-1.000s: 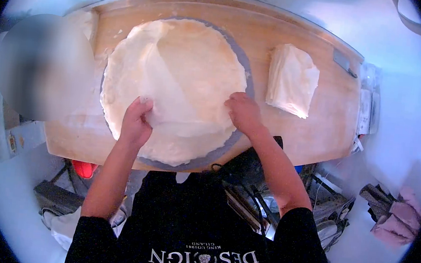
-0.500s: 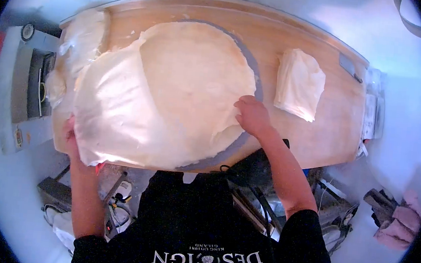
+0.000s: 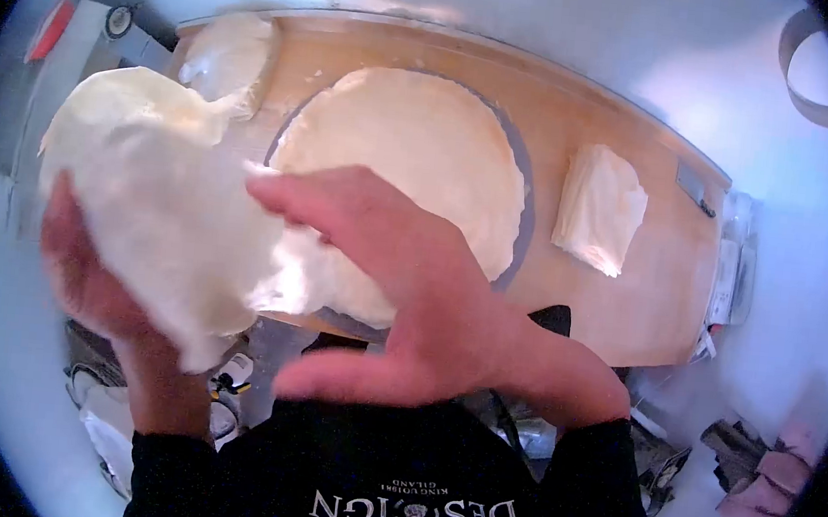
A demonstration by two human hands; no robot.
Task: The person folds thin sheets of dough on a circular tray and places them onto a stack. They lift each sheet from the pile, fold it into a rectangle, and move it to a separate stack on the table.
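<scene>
A thin, pale dough sheet (image 3: 167, 212) hangs raised at the left, off the table and blurred by motion. My left hand (image 3: 88, 265) is under its outer edge, fingers curled up around it with the sheet resting against the palm. In front of my chest, my right hand (image 3: 411, 288) is held high with thumb and fingers spread apart. Its fingertips overlap the raised sheet's right edge in this view. Behind it, another round dough sheet (image 3: 404, 149) lies flat on a grey round mat (image 3: 527, 209), partly hidden by my right hand and forearm.
A folded stack of dough sheets (image 3: 600, 211) lies right of the mat on the wooden table (image 3: 547, 310). Near the far right corner is a cleaver (image 3: 691, 184). More pale sheets in a plastic bag (image 3: 229, 60) sit at the back left. A wall runs behind the table.
My left hand has lifted the upper sheet up and left, away from the round sheet beneath. My right hand has left the round sheet's right edge and moved left, closer to the camera, its fingers spreading.
</scene>
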